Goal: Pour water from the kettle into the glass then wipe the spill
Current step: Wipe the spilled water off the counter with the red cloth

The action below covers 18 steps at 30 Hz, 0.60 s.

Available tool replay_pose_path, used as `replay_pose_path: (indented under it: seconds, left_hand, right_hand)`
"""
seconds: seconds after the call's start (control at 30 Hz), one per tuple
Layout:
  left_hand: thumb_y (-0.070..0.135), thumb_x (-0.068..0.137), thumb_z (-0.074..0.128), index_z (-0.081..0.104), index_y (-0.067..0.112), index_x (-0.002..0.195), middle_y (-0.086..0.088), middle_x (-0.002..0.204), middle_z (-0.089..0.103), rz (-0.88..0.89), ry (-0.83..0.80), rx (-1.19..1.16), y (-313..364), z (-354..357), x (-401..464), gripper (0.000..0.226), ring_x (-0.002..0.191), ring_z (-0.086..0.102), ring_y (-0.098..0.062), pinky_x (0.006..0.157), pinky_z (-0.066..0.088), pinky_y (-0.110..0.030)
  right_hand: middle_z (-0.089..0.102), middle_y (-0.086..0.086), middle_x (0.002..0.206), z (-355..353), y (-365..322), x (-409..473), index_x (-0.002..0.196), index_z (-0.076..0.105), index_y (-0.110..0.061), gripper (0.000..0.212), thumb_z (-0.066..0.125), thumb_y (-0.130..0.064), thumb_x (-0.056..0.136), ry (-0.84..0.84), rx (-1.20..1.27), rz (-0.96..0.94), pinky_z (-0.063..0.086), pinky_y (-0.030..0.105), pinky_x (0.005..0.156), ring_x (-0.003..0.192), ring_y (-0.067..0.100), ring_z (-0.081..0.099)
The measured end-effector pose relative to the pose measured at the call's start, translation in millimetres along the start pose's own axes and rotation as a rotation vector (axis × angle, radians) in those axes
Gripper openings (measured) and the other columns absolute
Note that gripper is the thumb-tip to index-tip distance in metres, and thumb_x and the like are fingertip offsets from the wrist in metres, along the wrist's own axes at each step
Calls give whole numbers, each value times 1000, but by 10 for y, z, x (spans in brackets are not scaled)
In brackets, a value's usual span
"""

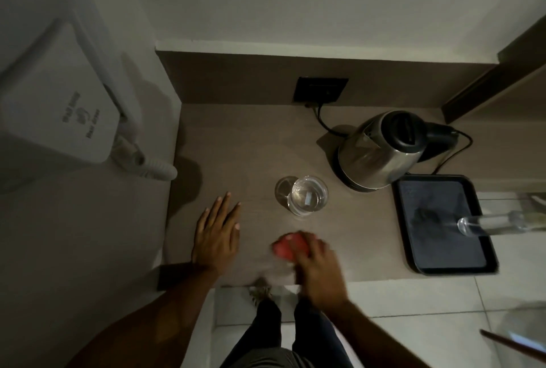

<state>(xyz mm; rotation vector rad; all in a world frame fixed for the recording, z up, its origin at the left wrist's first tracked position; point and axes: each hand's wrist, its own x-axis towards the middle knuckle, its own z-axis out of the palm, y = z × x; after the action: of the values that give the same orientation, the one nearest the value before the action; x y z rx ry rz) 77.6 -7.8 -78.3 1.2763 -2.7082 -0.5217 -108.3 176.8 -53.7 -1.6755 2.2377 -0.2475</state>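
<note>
From my head view, my left hand (217,234) lies flat and open on the counter (251,143), fingers spread and pointing away from me, holding nothing. My right hand (317,264) is closed over a red cloth (285,248) pressed to the counter near its front edge; the hand and cloth are blurred, so I cannot tell how the cloth is folded.

The glass (308,196) stands upright just beyond the cloth, mouth up, with clear water in it. The kettle (381,152) sits upright on its base to the right of and behind the glass, near it but not touching. Its spout points left toward the glass and its black handle points right, so its long axis runs across the counter. Its cord runs back to a dark socket (320,90) on the back panel.

A black tray (413,249) lies right of the glass, just in front of the kettle.
</note>
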Motion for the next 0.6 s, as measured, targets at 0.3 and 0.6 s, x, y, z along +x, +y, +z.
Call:
replay_pose_path:
  seconds: [0.3,0.6]
  left_hand:
    - [34,97,32,43,21,146,-3,159,29,-11,4,18,10,23,0,51,145,25,-21,113,25,-45]
    - [32,98,28,42,23,146,-1,159,28,-11,5,9,0,4,-9,50,146,23,-19,114,22,-43]
  right_hand:
    - [43,27,139,-329,772,220,141,49,-17,60,58,-28,83,267,-35,641,44,53,91,111,51,45]
    - [57,6,137,311,-970,-63,138,51,-30,75,74,-35,66,-17,157,5,56,36,82,110,29,59]
